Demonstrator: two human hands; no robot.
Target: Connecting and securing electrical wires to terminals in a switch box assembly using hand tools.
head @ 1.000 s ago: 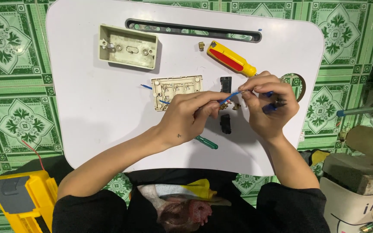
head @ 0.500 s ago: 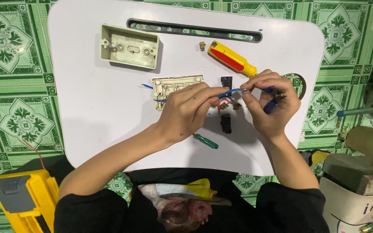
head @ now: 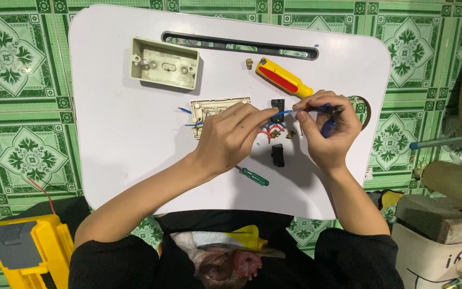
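Overhead, the left hand (head: 230,136) pinches a blue wire (head: 287,112) above the white worktop (head: 124,139), while the right hand (head: 327,128) is closed around blue-handled pliers (head: 328,119) gripping the same wire. Beside them lie a cream switch plate (head: 212,109), a yellow screwdriver (head: 283,77) and a green screwdriver (head: 253,176)

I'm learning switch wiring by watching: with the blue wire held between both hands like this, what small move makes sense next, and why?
Probably steady the blue wire and work its end with the tool in the right hand. The left hand pinches the wire near the red wires beside the switch plate, and the tool's tip already meets the wire.
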